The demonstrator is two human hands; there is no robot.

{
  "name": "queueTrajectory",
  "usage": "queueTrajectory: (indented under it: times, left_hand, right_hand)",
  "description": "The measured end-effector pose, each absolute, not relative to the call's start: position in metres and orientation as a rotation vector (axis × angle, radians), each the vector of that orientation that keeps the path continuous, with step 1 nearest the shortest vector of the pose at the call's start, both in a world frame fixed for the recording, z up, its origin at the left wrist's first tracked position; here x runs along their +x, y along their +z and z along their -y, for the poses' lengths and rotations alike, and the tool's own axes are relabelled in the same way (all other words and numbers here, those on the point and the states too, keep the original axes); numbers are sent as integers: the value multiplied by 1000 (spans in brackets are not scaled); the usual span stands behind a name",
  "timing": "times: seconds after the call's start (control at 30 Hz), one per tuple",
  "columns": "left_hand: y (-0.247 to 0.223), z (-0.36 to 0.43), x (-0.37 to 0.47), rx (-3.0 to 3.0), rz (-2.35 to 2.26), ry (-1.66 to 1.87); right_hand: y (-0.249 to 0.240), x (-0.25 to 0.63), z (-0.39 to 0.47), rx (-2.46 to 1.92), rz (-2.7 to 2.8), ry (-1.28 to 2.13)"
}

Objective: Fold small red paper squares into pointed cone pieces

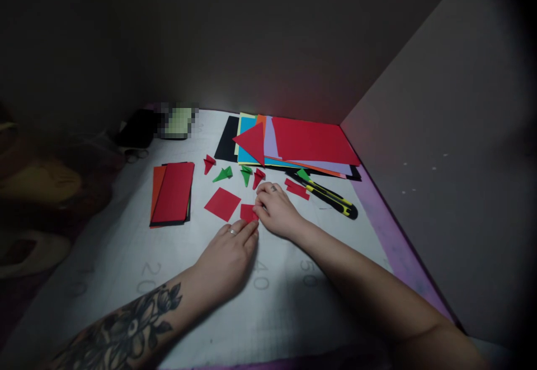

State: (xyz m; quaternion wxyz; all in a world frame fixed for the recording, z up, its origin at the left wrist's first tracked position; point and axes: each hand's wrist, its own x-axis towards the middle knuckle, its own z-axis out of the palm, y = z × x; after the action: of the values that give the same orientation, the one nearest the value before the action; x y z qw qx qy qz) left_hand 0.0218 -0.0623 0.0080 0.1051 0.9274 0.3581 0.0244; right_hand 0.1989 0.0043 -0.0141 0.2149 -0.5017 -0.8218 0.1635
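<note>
A small piece of red paper lies flat on the white gridded sheet between my two hands. Fingers stretched out and close together, my left hand rests on the paper's near edge. My right hand has its fingers curled and pinches the paper's right side, hiding that end. Just to the left is a red paper square. Beyond my hands stand small folded pieces: a red one, a green one, another green one and another red one.
A yellow-and-black utility knife lies right of my right hand, beside red paper strips. Coloured sheets are piled at the back, a red triangle on top. Red and orange rectangles lie left. Scissors handles show far left.
</note>
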Motion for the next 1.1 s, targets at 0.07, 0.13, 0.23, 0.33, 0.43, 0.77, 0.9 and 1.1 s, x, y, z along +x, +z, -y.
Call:
queueTrajectory:
  times: [0.07, 0.13, 0.23, 0.33, 0.43, 0.77, 0.9, 1.1]
  left_hand:
    - [10, 62, 22, 2733, -1052, 74]
    - [12, 63, 22, 2732, -1057, 67]
    - [16, 64, 23, 2742, -1059, 33]
    - [20, 65, 25, 2789, -1036, 5]
    - [21, 66, 26, 2829, -1025, -33]
    - [21, 65, 25, 2797, -1073, -32]
    - [20, 66, 25, 2796, -1064, 0]
    - [17, 52, 14, 2628, -1098, 117]
  right_hand:
    - [-14, 199, -4, -1394, 2279, 452]
    - [-14, 199, -4, -1399, 2280, 448]
    - [-14, 199, -4, -1408, 2283, 446]
    - [-13, 198, -3, -1426, 2293, 447]
    - [-11, 198, -2, -1443, 2319, 436]
    - [-13, 216, -6, -1483, 2148, 196]
    - [-13, 229, 9, -806, 2363, 255]
    - [-18, 231, 17, -695, 2499, 390]
